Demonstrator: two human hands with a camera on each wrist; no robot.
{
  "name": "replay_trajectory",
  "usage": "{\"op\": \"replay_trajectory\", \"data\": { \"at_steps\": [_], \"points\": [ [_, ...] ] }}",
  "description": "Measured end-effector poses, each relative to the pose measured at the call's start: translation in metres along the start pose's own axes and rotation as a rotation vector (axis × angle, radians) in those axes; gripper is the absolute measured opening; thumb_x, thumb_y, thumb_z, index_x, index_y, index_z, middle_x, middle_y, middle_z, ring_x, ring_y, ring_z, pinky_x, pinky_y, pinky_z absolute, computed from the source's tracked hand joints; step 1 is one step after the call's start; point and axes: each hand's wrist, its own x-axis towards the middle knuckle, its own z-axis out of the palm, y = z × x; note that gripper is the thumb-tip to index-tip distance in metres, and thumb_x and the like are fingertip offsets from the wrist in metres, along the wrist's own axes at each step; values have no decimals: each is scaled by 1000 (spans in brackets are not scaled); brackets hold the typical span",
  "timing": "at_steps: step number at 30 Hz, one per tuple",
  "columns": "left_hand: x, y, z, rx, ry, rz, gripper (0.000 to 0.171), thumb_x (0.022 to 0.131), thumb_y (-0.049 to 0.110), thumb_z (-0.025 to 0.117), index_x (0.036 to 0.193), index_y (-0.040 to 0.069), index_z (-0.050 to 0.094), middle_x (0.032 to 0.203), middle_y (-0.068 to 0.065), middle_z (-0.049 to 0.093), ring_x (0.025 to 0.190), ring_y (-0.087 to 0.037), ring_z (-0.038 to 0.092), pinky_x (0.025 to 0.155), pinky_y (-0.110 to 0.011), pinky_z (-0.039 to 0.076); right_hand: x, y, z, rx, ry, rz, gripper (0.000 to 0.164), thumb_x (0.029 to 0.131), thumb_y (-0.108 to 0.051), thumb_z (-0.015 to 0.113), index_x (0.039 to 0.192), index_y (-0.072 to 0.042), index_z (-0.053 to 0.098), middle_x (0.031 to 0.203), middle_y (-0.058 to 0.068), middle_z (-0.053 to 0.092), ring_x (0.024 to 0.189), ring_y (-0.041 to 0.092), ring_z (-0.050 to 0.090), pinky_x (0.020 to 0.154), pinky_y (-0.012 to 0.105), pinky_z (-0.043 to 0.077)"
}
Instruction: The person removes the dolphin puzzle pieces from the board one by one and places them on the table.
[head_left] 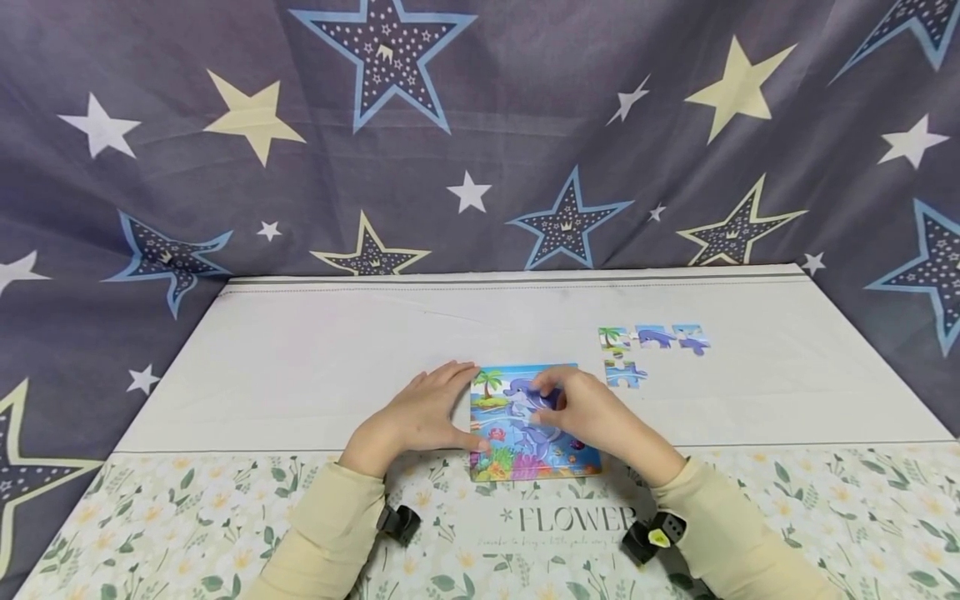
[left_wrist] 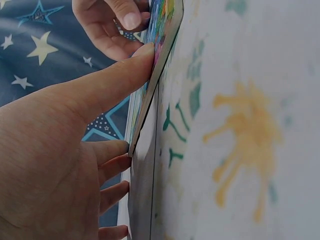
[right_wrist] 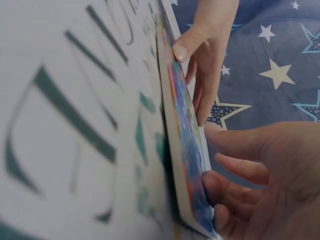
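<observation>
A jigsaw board (head_left: 517, 467) with a dolphin and sea picture lies flat near the middle of the table. My left hand (head_left: 423, 412) is at its left side; the thumb rests on the lower left part and the straight fingers reach the upper left corner. Over the board's upper right part is my right hand (head_left: 585, 408), its thumb and bent fingers touching the picture. In the right wrist view a gap shows between thumb and index finger (right_wrist: 232, 187); whether a puzzle piece is pinched there is hidden. The board's thin edge (left_wrist: 159, 75) shows in the left wrist view.
Loose puzzle pieces lie right of the board: a palm tree piece (head_left: 611, 337), a dolphin piece (head_left: 655, 337), a third piece (head_left: 692, 337) and a blue piece (head_left: 625, 374). A flowered cloth (head_left: 225, 508) covers the front. A starry curtain (head_left: 480, 150) stands behind.
</observation>
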Motion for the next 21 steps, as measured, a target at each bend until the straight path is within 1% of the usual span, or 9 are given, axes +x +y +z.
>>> {"op": "replay_trajectory", "data": {
  "at_steps": [5,9,13,17,21],
  "points": [
    [1,-1,1,1,3,-1,109,74,59,79,157,11,27,162,-6,24,150,-29,16,120,-54,9,0,-1,4,-53,7,29,38,84,-16,81,119,-8,68,100,3,61,70,14,50,62,31,44],
    [1,-1,1,-2,-2,-2,109,74,59,79,157,11,27,162,-6,23,150,-28,15,120,-54,9,1,-2,7,-128,5,44,44,82,-21,83,122,-10,68,104,3,61,78,14,53,67,32,47],
    [1,-1,1,-1,-5,-3,109,74,59,79,158,12,26,163,-6,23,150,-28,15,121,-54,9,2,-3,8,-191,-4,39,51,81,-24,83,127,-10,67,107,4,60,83,15,54,68,32,47],
    [1,-1,0,-3,0,3,108,75,57,79,157,11,27,162,-7,24,150,-30,16,120,-55,10,1,-4,8,-213,-20,31,52,81,-24,83,129,-10,66,106,3,59,83,15,54,66,32,47],
    [0,-1,-1,0,1,4,108,75,57,79,157,11,27,162,-7,24,150,-30,17,120,-55,11,0,-5,7,-207,-22,28,50,81,-23,82,127,-11,67,103,2,59,84,15,54,67,33,47]
  ]
}}
